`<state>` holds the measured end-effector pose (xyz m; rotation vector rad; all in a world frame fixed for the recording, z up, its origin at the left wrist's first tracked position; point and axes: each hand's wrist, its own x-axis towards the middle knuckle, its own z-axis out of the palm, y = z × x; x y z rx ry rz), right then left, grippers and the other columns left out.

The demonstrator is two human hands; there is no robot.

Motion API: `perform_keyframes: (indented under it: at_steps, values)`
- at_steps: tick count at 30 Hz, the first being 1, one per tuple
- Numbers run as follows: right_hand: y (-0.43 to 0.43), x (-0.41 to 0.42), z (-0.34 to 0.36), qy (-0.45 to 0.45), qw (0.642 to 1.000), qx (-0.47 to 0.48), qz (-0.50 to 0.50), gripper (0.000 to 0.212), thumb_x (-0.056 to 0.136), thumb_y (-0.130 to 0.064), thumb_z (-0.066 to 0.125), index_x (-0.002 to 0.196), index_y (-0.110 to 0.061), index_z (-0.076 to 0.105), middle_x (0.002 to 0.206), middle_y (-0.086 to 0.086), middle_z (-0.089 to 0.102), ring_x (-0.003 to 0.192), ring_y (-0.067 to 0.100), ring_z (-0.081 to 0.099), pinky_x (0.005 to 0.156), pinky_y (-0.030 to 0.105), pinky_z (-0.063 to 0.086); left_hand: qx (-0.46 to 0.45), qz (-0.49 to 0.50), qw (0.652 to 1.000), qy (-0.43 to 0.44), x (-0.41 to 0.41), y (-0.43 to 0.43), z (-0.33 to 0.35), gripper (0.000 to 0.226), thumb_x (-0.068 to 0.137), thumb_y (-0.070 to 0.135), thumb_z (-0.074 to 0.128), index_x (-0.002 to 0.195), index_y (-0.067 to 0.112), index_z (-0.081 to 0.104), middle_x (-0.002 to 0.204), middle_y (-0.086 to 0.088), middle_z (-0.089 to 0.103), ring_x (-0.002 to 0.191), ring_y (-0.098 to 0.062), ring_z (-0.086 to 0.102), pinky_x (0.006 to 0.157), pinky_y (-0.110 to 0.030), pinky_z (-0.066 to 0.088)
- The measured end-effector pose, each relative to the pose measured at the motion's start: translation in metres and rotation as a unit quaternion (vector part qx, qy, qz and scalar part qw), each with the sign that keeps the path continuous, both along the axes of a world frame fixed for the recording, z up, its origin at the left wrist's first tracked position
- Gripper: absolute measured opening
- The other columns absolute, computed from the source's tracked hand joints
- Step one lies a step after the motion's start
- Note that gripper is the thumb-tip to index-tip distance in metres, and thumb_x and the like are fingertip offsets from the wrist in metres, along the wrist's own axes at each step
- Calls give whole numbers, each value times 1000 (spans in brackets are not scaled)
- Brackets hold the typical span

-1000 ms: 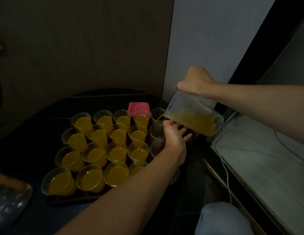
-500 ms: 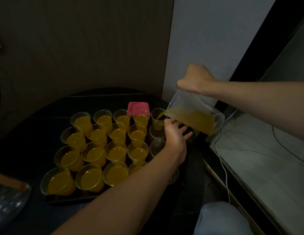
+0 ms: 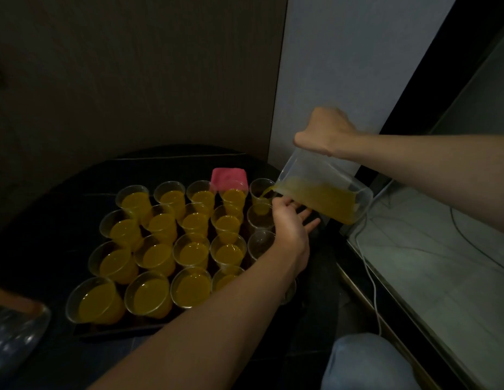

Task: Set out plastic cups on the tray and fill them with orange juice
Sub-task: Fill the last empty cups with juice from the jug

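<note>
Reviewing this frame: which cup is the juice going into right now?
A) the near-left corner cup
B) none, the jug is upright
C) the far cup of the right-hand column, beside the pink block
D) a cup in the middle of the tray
C: the stream from the tilted jug, gripped by the right hand, runs into the far right cup next to the pink block.

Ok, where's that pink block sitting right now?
In the head view, the pink block sits near the middle, directly behind a filled cup in the back row, just left of the cup being filled.
</note>
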<state>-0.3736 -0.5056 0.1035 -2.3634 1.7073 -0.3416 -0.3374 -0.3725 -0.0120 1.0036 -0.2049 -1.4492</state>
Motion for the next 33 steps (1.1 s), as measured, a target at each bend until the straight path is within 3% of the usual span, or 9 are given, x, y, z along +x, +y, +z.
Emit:
perform_keyframes:
  at_steps: [7, 16, 27, 33]
  values:
    - [0, -1, -6, -4, 1000, 5, -3, 26, 83, -20, 65, 62, -13, 50, 58, 2, 44, 51, 17, 43, 47, 24, 31, -6, -2, 1000, 2, 0, 2, -4, 52, 106, 38, 21, 153, 21, 38, 145, -11, 52, 131, -31, 53, 109, -49, 44]
    - [0, 2, -8, 8, 1000, -2, -7, 23, 81, -24, 65, 65, -11, 54, 61, 4, 49, 58, 21, 50, 49, 26, 36, -1, 4, 1000, 22, 4, -2, -6, 51, 107, 36, 23, 153, 19, 38, 147, -13, 51, 133, -34, 52, 108, -49, 44]
    - [0, 2, -5, -5, 1000, 2, -4, 26, 84, -21, 62, 62, -12, 51, 58, 2, 45, 52, 17, 43, 47, 24, 32, -18, 7, 999, 32, 5, -2, -5, 50, 107, 36, 24, 152, 20, 38, 147, -13, 51, 133, -33, 52, 112, -52, 42]
    - [9, -2, -10, -42, 998, -3, -38, 19, 78, -24, 62, 65, -12, 56, 62, 5, 54, 59, 24, 57, 56, 32, 45, -28, 15, 999, 41, 8, 6, -3, 49, 106, 35, 26, 151, 22, 39, 147, -12, 51, 133, -32, 51, 109, -49, 44]
